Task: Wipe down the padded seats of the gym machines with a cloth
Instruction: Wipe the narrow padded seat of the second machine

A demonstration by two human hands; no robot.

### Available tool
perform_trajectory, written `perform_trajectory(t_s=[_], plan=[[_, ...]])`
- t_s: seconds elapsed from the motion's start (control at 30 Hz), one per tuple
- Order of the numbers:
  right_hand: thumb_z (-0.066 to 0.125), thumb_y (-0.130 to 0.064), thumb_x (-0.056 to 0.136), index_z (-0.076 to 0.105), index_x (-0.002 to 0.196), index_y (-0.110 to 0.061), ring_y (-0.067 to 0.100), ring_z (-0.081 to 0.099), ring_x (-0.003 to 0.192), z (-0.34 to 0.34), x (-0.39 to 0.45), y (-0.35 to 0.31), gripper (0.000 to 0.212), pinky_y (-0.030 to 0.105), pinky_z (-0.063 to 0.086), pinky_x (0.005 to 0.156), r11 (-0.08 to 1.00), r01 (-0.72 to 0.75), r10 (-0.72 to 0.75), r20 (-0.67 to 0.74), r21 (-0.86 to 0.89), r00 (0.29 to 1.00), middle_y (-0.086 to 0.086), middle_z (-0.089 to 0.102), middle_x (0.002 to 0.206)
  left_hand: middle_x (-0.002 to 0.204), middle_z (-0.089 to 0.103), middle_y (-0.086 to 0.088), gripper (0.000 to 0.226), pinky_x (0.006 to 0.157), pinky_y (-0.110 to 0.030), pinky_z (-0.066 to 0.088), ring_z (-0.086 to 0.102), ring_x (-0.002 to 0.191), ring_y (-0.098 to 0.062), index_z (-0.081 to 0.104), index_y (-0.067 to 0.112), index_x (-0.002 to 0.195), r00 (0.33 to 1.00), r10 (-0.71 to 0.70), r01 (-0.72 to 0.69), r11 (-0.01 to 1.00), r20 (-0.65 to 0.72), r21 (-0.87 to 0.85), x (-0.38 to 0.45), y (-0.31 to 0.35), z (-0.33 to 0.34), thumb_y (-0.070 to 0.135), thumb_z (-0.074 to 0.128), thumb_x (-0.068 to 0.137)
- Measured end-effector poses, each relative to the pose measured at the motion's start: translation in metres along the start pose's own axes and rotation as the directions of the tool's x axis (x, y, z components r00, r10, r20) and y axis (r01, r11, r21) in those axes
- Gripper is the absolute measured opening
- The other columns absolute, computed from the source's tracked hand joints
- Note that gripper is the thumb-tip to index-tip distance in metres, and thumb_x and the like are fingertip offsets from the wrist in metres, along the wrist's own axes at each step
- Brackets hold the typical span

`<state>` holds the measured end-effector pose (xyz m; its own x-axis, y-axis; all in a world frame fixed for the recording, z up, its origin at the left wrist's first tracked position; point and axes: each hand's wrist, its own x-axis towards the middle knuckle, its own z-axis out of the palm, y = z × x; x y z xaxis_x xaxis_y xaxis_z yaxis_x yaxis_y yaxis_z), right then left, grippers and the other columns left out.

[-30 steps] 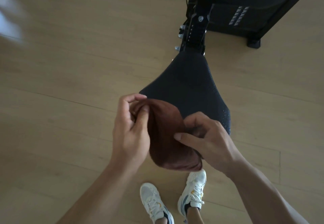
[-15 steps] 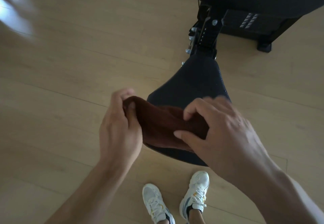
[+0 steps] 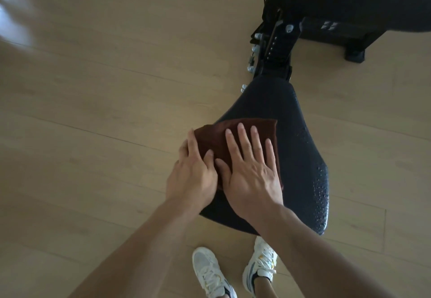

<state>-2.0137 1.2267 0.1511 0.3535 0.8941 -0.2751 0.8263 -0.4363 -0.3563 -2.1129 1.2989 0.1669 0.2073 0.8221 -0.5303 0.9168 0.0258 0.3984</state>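
With the head view looking down, I see my right hand (image 3: 253, 176) pressing flat, fingers straight, on the folded brown cloth (image 3: 242, 139) lying on the black padded seat (image 3: 300, 157); my left hand (image 3: 192, 176) rests open at its left edge. I judge wiping barely begun: most of the seat is uncovered.

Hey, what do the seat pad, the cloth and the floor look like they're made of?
Seat pad: black vinyl or faux leather, judging by its pebbled, slightly shiny grain. Cloth: soft brown terry or microfibre, matte and fuzzy. Floor: light wood-look planks with visible seams, possibly laminate.
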Motion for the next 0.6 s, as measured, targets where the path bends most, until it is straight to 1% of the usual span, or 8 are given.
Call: perform_trajectory(t_s=[0.1,0.23,0.3,0.37,0.4,0.43,0.5,0.6], plan=[[0.015,-0.049,0.107,0.001,0.162,-0.031,0.018,-0.017,0.155,-0.002,0.027,0.003,0.06,0.044,-0.009,0.126,1.0,0.011,-0.011,0.025,0.004,1.0,-0.004,-0.009,0.17,0.154,0.037,-0.007,0.056,0.098,-0.043,0.043,0.054,0.126,-0.031,0.013,0.028,0.157,0.999,-0.025,0.024,0.998,0.024,0.056,0.025,0.022,-0.005,0.044,0.028,0.105],[0.032,-0.042,0.104,-0.005,0.162,-0.028,0.018,-0.02,0.155,-0.011,0.061,0.016,0.071,0.043,-0.012,0.125,0.998,0.061,-0.059,0.06,-0.027,0.996,-0.004,-0.014,0.17,0.132,0.058,-0.012,0.042,0.098,-0.042,0.043,0.058,0.114,-0.034,0.046,0.019,0.139,0.992,-0.034,0.022,0.994,0.117,0.108,0.072,0.056,-0.008,0.036,0.031,0.104],[0.035,-0.042,0.103,-0.002,0.162,-0.026,0.018,-0.02,0.154,-0.017,0.08,0.021,0.072,0.042,-0.014,0.124,0.997,0.078,-0.075,0.074,-0.028,0.994,-0.005,-0.013,0.17,0.113,0.064,-0.012,0.036,0.082,-0.037,0.045,0.059,0.092,-0.029,0.054,0.014,0.128,0.989,-0.019,0.013,0.999,0.149,0.046,0.089,0.066,-0.009,0.032,0.033,0.106],[0.028,-0.041,0.105,0.005,0.162,-0.027,0.016,-0.019,0.154,-0.022,0.094,0.023,0.063,0.041,-0.014,0.124,0.996,0.086,-0.085,0.086,-0.012,0.993,-0.006,-0.009,0.17,0.094,0.062,-0.007,0.031,0.067,-0.034,0.045,0.057,0.078,-0.024,0.057,0.015,0.118,0.982,0.003,0.006,0.999,0.188,-0.045,0.097,0.067,-0.011,0.031,0.033,0.107],[0.024,-0.042,0.106,0.009,0.162,-0.028,0.016,-0.018,0.155,-0.024,0.098,0.024,0.059,0.042,-0.013,0.125,0.996,0.092,-0.091,0.089,-0.005,0.992,-0.006,-0.006,0.171,0.097,0.064,-0.009,0.032,0.069,-0.034,0.048,0.06,0.083,-0.026,0.058,0.014,0.117,0.979,0.026,-0.011,0.997,0.2,-0.074,0.098,0.065,-0.013,0.03,0.033,0.107],[0.021,-0.043,0.107,0.013,0.162,-0.029,0.015,-0.017,0.155,-0.025,0.101,0.024,0.057,0.042,-0.012,0.125,0.995,0.096,-0.095,0.095,-0.001,0.991,-0.007,-0.004,0.171,0.107,0.066,-0.013,0.035,0.078,-0.036,0.049,0.063,0.094,-0.031,0.06,0.013,0.119,0.977,0.054,-0.037,0.996,0.206,-0.086,0.098,0.06,-0.013,0.03,0.031,0.107],[0.02,-0.046,0.106,0.017,0.161,-0.03,0.015,-0.016,0.155,-0.027,0.103,0.024,0.057,0.042,-0.011,0.125,0.995,0.099,-0.098,0.105,-0.005,0.99,-0.006,-0.001,0.171,0.127,0.063,-0.02,0.044,0.092,-0.038,0.043,0.058,0.115,-0.036,0.06,0.011,0.126,0.977,0.1,-0.088,0.994,0.19,-0.069,0.092,0.05,-0.014,0.033,0.026,0.107],[0.02,-0.05,0.104,0.015,0.161,-0.03,0.016,-0.016,0.155,-0.027,0.101,0.022,0.06,0.043,-0.011,0.125,0.993,0.112,-0.108,0.11,-0.035,0.988,-0.006,-0.004,0.171,0.126,0.064,-0.019,0.048,0.094,-0.04,0.043,0.058,0.115,-0.035,0.061,0.013,0.124,0.982,0.145,-0.14,0.989,0.119,-0.047,0.078,0.036,-0.018,0.038,0.024,0.108]])
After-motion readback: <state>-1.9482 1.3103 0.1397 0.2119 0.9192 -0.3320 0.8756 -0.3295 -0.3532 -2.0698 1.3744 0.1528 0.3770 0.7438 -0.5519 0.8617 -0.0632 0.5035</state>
